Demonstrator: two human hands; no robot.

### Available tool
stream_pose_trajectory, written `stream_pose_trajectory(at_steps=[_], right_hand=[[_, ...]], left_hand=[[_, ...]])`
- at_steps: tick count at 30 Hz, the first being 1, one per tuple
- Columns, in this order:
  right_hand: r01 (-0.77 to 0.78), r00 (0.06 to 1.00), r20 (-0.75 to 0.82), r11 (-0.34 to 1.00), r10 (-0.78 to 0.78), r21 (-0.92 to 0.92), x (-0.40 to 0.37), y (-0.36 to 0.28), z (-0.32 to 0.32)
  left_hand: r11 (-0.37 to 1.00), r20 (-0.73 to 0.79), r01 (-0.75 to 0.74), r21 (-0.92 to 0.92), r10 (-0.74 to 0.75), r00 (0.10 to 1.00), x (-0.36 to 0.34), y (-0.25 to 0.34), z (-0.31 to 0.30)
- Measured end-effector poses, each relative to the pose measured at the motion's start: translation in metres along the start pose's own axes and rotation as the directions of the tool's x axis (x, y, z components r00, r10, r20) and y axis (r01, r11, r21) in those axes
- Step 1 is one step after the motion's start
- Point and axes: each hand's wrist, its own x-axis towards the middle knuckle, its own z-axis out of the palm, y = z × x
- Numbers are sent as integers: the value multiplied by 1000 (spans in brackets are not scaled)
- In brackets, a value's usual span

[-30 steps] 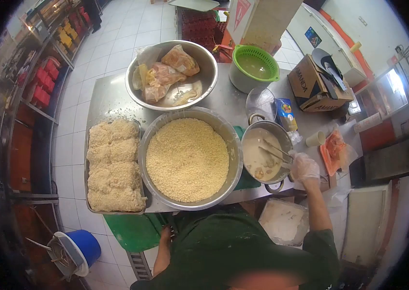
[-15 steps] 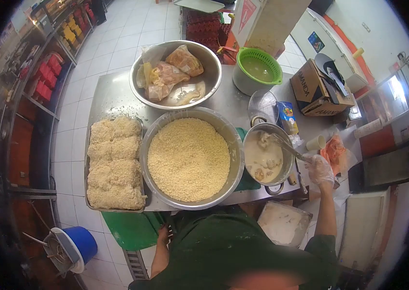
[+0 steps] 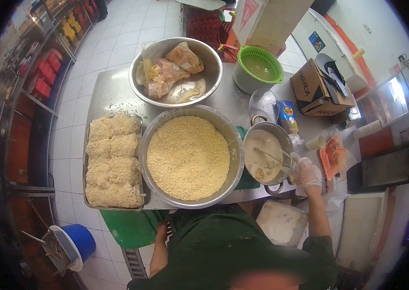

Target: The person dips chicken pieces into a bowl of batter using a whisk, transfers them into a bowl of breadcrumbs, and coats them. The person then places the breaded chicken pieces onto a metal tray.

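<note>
My right hand (image 3: 307,177), in a clear plastic glove, is closed around the handle of metal tongs (image 3: 273,158). The tongs' far end dips into a pot (image 3: 287,145) of whitish batter with lumps in it. Left of the pot stands a big metal bowl (image 3: 238,164) of pale crumbs, and beyond that a tray (image 3: 140,202) of crumb-coated pieces. My left hand (image 3: 163,229) hangs low at the table's front edge, beside a green panel (image 3: 132,228); its fingers are too small and partly hidden to read.
A metal bowl (image 3: 215,67) with bagged meat stands at the back. Near it are a green strainer on a tub (image 3: 261,64), a cardboard box (image 3: 316,92) and a wire sieve (image 3: 263,106). A cup (image 3: 315,142) and orange plastic (image 3: 332,157) lie right of the pot.
My right hand has moved left and slightly down toward the pot. The tongs now sit lower in the batter, and the lump seen near their tips has gone from sight.
</note>
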Motion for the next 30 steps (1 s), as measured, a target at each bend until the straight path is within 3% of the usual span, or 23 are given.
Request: stream_pose_trajectory(at_steps=[2,9,11,15,17,21,23,24,26,30], right_hand=[[-59,993,94,997,64,-58,8,-9,7],[-28,1000,10,999,29,-45,25,1,32],[59,992,-117,993,-47,101,18,-1,16],[136,985,-135,969,-110,206,23,33,28],[-68,997,63,883,44,465,21,42,22],[-108,994,71,865,83,491,10,52,14],[-257,966,220,636,139,728,8,60,22],[-259,965,221,635,140,728,6,56,18],[-302,953,268,511,142,805,-2,48,5],[-375,922,370,494,112,785,-1,43,0]], left_hand=[[1000,13,-17,-13,17,1000,1,-1,0],[998,-40,59,25,-58,998,-19,13,7],[994,-80,-6,108,15,997,-31,17,9],[964,-4,-132,232,137,991,-25,4,7],[1000,-93,-11,29,14,996,-28,6,10],[980,-61,-95,177,107,992,-15,-6,6],[988,-80,-64,139,76,994,-19,-1,8],[992,-90,-50,120,61,994,-24,6,10],[996,-107,-21,83,30,994,-37,22,16],[999,-128,21,26,-17,992,-41,31,17]])
